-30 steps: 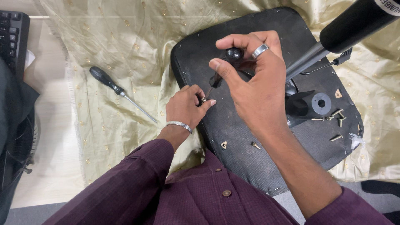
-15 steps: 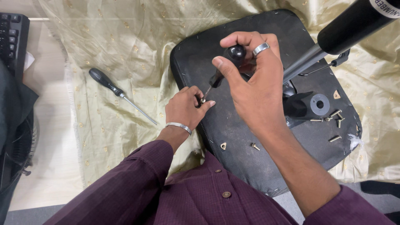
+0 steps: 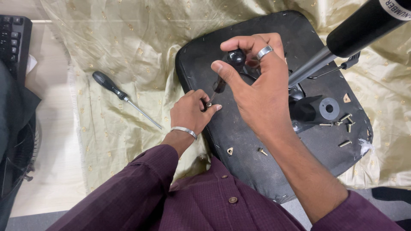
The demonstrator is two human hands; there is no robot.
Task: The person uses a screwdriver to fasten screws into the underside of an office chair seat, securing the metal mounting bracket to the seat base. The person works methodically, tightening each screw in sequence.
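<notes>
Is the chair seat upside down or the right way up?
Upside down. The seat's flat black underside faces up, its metal post sticks upward, and loose bolts lie on it.

Black-handled screwdriver [image 3: 223,72] tilted, tip on screw [image 3: 209,104] at seat edge.

The right hand [image 3: 261,92] now grips the black screwdriver handle [image 3: 233,57] higher over the seat base [image 3: 239,162] than a second ago, its fingers curled tighter, while the left hand [image 3: 190,113] pinches the tip more closely.
</notes>
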